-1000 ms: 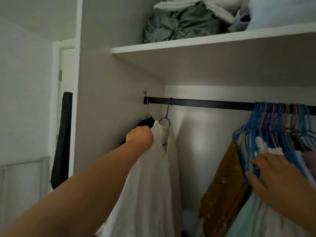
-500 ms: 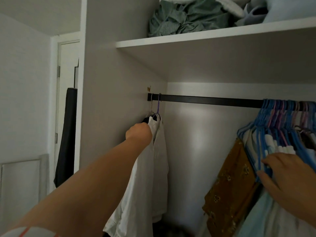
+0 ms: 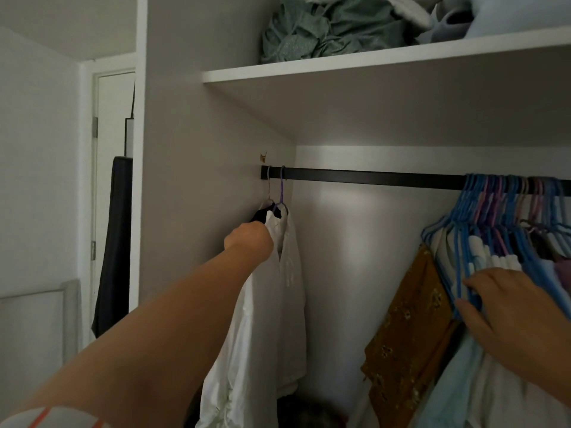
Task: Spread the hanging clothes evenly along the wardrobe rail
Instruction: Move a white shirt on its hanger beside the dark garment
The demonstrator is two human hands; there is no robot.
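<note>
My left hand grips the white cotton shirt on its purple hanger at the left end of the black metal rail, while my right hand rests open-fingered on the bunched blue plastic hangers at the right end.

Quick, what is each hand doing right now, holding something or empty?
Left hand: closed on the shoulder of the white shirt at the rail's left end.
Right hand: fingers straight, resting on the blue hangers, gripping nothing.
</note>
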